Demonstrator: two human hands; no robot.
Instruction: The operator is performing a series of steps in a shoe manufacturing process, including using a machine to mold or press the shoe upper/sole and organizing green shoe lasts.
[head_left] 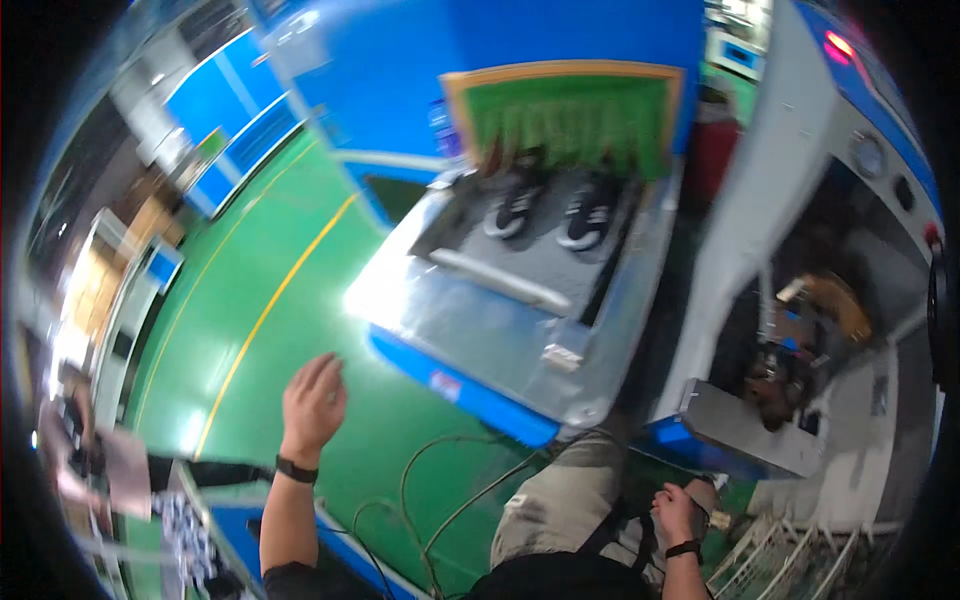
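My left hand (pixel 315 405) is raised over the green floor, left of the conveyor table, its fingers stretched out and nothing in them. Low on the right, beside my thigh, is my right hand (pixel 678 515). Its fingers look curled, and blur hides what they hold, if anything; a small brownish shape lies against it. Ahead of me, two dark shoes with white soles, a left one (pixel 512 212) and a right one (pixel 583 215), rest side by side on the dark belt (pixel 525 262). Neither hand touches them.
A green strip curtain (pixel 570 115) hangs in the blue machine's opening behind the shoes. A pale bar (pixel 500 282) crosses the belt's near end. Right stands a grey machine (pixel 745 240) with an open bay. Cables (pixel 430 500) loop near my legs. A person (pixel 85 440) is far left.
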